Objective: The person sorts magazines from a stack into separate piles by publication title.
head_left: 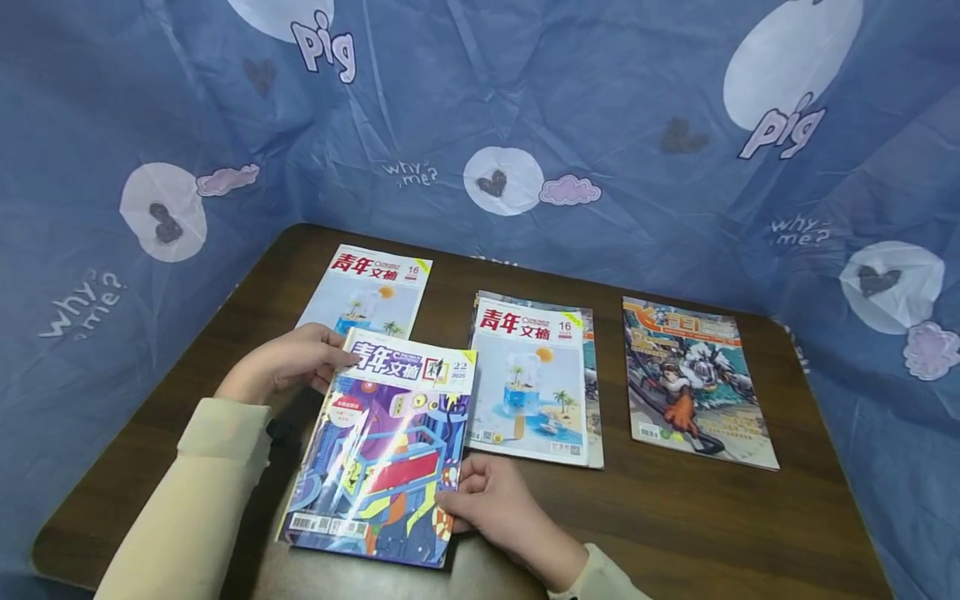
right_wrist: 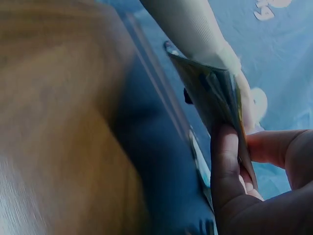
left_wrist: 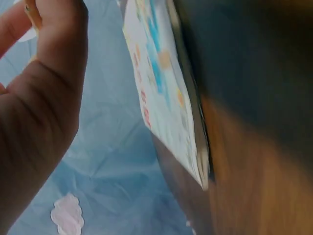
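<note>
Both hands hold a magazine with a purple and blue illustrated cover, over the front left of the table. My left hand grips its upper left corner, with the thumb on the cover. At the lower right edge, my right hand pinches it between thumb and fingers. In the right wrist view the held magazine is seen edge-on and tilted, clear of the tabletop. Behind it lies a white-covered magazine with red lettering, its lower part hidden.
A similar white-covered magazine lies mid-table on top of another, whose edge shows at right. Farther right is a magazine with a colourful cartoon cover. The brown wooden table is enclosed by a blue printed cloth behind and at the sides.
</note>
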Demonstrator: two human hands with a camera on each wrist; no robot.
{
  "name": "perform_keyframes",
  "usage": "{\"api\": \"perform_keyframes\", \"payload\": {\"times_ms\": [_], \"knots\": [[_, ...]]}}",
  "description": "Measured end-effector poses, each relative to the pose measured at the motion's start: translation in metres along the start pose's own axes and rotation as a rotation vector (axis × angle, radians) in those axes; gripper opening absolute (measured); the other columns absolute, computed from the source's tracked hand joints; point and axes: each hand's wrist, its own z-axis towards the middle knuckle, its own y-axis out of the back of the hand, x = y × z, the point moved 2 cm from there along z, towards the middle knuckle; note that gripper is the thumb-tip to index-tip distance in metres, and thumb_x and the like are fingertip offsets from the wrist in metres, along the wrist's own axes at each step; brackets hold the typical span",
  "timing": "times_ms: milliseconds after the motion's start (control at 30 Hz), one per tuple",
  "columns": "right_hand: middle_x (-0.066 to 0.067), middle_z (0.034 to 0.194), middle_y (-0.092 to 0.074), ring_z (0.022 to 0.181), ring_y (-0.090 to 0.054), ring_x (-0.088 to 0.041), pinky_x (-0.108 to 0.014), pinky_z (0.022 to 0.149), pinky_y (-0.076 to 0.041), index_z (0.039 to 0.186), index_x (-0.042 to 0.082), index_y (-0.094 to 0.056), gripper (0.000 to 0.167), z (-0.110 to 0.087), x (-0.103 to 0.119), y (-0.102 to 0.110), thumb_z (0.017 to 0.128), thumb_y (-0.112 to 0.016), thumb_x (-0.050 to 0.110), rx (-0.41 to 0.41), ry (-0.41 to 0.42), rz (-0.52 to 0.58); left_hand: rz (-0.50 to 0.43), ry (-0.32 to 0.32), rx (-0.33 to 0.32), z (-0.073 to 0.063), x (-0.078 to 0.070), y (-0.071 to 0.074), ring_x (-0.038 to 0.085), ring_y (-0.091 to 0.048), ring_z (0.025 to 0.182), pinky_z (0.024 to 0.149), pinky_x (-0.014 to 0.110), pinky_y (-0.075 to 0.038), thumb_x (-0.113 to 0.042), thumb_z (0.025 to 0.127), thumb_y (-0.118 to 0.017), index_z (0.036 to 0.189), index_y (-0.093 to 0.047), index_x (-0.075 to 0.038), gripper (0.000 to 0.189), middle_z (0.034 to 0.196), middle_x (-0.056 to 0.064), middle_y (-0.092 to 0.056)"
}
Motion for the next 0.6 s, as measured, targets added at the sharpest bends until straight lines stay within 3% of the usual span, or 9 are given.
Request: {"api": "perform_keyframes", "payload": {"times_ms": [367,600], "knots": [[-0.019,0.082,-0.073,0.073,-0.073,-0.025,-0.034,0.061,-0.060,0.095,-0.005,-0.065,0.013,-0.005,-0.010,-0.029,0.086,-0.075,-0.004,0.078,-0.135,0.040,0.131,0.098,0.068,-0.026,0.017,0.016,0.032,-0.073,0.077,0.063,0.036,-0.060,-0.009,0.098,-0.067,0.109,-0.066,0.014,0.025,0.094,0.023,-0.072],[-0.016,0.080,-0.073,0.067,-0.072,-0.020,-0.032,0.060,-0.060,0.094,-0.002,-0.066,0.015,-0.005,-0.016,-0.041,0.084,-0.077,-0.002,0.105,-0.163,0.007,0.205,0.169,0.066,-0.031,0.024,0.018,0.029,-0.073,0.071,0.062,0.036,-0.060,-0.011,0.097,-0.069,0.106,-0.067,0.011,0.024,0.092,0.021,-0.073]]}}
